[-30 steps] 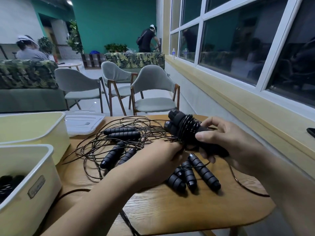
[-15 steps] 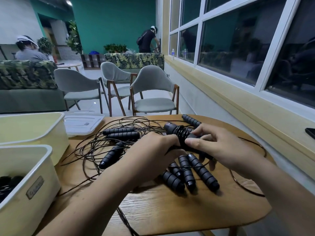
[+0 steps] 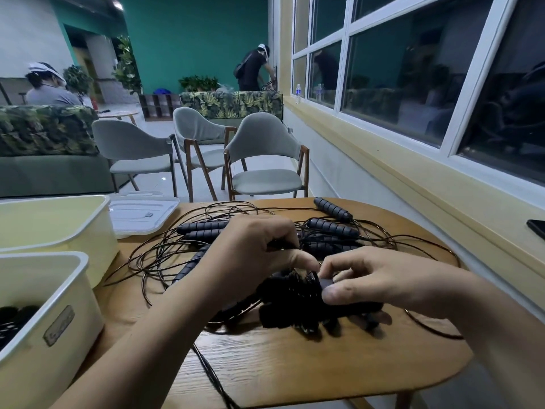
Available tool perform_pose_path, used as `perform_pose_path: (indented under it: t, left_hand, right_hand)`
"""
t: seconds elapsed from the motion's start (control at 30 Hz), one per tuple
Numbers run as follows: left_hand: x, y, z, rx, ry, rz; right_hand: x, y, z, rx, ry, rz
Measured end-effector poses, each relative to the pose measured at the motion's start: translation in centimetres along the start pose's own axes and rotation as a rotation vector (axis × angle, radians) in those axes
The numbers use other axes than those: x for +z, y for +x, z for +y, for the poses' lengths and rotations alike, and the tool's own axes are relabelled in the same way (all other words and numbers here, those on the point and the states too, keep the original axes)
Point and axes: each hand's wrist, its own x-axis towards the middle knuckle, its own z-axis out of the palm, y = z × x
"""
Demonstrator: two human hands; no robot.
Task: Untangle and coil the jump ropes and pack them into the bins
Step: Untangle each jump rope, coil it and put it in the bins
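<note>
A coiled black jump rope bundle (image 3: 290, 296), cord wound round its ribbed handles, sits low over the wooden table (image 3: 295, 370). My right hand (image 3: 374, 283) grips the bundle's handles from the right, thumb on top. My left hand (image 3: 253, 255) pinches the cord at the top of the bundle with thumb and forefinger. Behind my hands lies a tangle of thin black cord (image 3: 165, 252) with several loose ribbed handles (image 3: 331, 227). The near cream bin (image 3: 44, 326) at the left holds dark coiled ropes (image 3: 13, 320).
A second cream bin (image 3: 56, 225) stands behind the first, with a white lid (image 3: 141, 214) beside it. Grey chairs (image 3: 262, 160) stand beyond the table's far edge. A window ledge runs along the right, bearing a dark phone (image 3: 536, 228). Cord hangs over the table's front edge.
Both hands brought the wound bundle down from above the tangle and toward me, close to the tabletop. My left hand shifted onto the cord at the bundle's top.
</note>
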Motion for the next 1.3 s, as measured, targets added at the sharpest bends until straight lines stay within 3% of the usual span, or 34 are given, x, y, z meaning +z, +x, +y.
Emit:
perform_pose_path:
  t: [0.2,0.33,0.4,0.47,0.6,0.73,1.07,1.3]
  left_hand:
    - [0.0,0.2,-0.5,-0.041,-0.148,-0.04]
    - [0.3,0.7,-1.7,-0.149,-0.087,-0.152]
    - [0.7,0.4,-4.5,-0.25,-0.02,-0.219]
    - [1.6,-0.3,-6.0,-0.369,-0.052,-0.14]
    - [1.9,0.0,-1.5,-0.206,0.101,-0.124]
    - [2.0,0.1,0.4,-0.271,0.126,-0.196]
    - [3.4,-0.5,0.3,-0.111,0.413,-0.297]
    - [2.9,-0.6,0.9,-0.006,0.372,-0.253]
  right_hand:
    - [-0.4,-0.6,0.0,-0.147,0.227,-0.142]
    - [-0.5,-0.6,0.2,-0.245,0.393,-0.155]
    - [-0.5,-0.4,0.1,-0.277,0.417,-0.102]
    - [-0.5,-0.4,0.0,-0.333,0.453,-0.029]
    - [-0.5,-0.5,-0.6,-0.4,0.478,0.187]
    - [-0.3,0.1,-0.6,-0.354,0.494,0.376]
    - [0.0,1.7,0.2,-0.233,0.234,0.696]
    - [0.4,2.5,1.5,-0.135,-0.097,0.704]
